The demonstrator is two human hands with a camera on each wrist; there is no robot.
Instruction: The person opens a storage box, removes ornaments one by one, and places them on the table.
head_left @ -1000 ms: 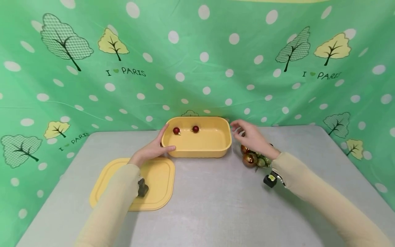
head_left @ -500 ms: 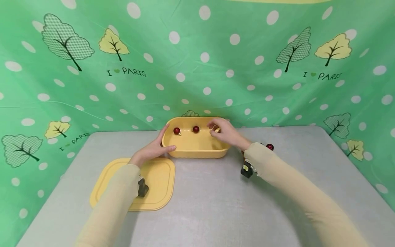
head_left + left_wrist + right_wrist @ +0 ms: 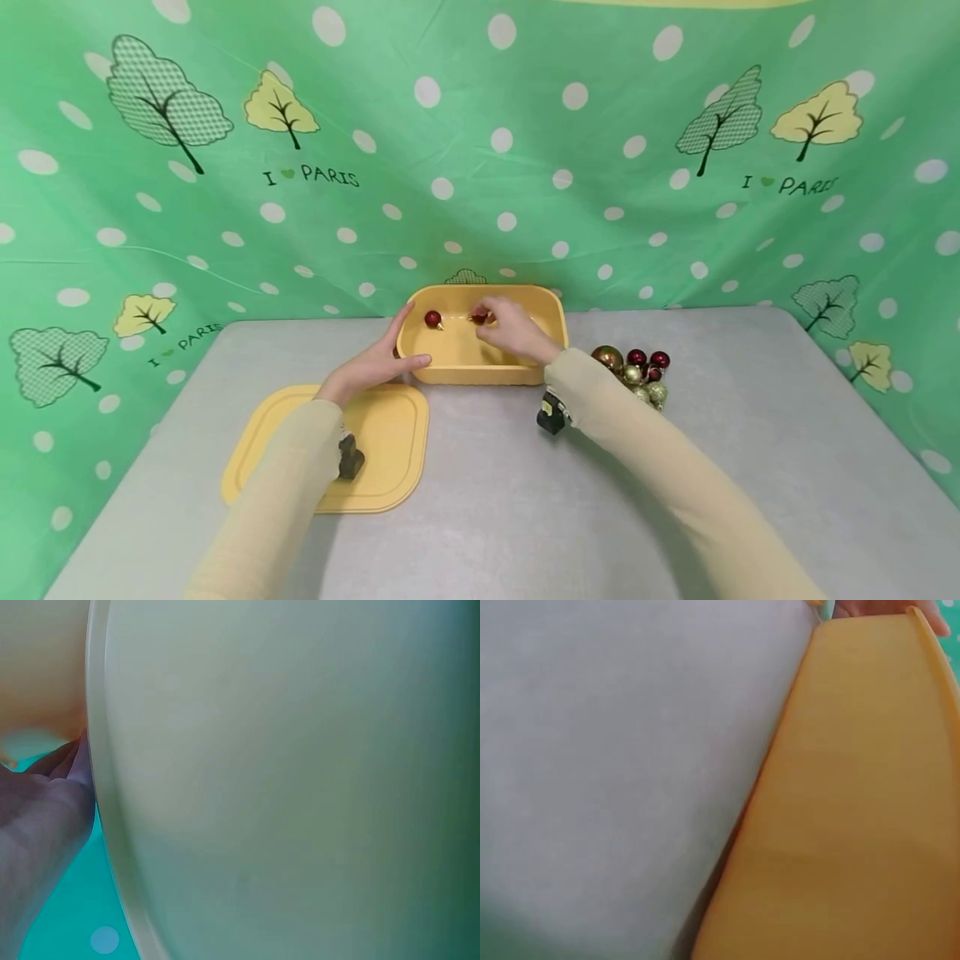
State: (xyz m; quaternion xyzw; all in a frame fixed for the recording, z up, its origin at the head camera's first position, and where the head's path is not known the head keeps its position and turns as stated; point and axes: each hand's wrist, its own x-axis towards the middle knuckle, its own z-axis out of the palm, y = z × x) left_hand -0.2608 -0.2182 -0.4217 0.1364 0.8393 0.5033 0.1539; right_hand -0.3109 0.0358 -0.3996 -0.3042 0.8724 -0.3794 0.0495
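Observation:
A yellow rectangular box [image 3: 517,377] stands at the back of the table. My left hand [image 3: 375,362] holds its left end, thumb across the front rim and fingers along the side. Inside the box, my right hand [image 3: 512,327] pinches a dark red bauble [image 3: 478,317], partly covered by the fingers. Another red bauble [image 3: 432,318] lies farther left in the box. In the right wrist view, the box's outer wall [image 3: 847,772] fills the right side. The fingers of the right hand are out of that view.
A yellow lid [image 3: 390,450] lies on the grey table [image 3: 487,483], partly under the left forearm. Right of the box sits a cluster of red, gold and bronze baubles [image 3: 633,373]. A green dotted cloth [image 3: 480,167] hangs close behind the box.
My right hand has moved left from beside the box's right end into it, reaching the right-hand red bauble. The bauble cluster has come into fuller view. My left hand stays on the box.

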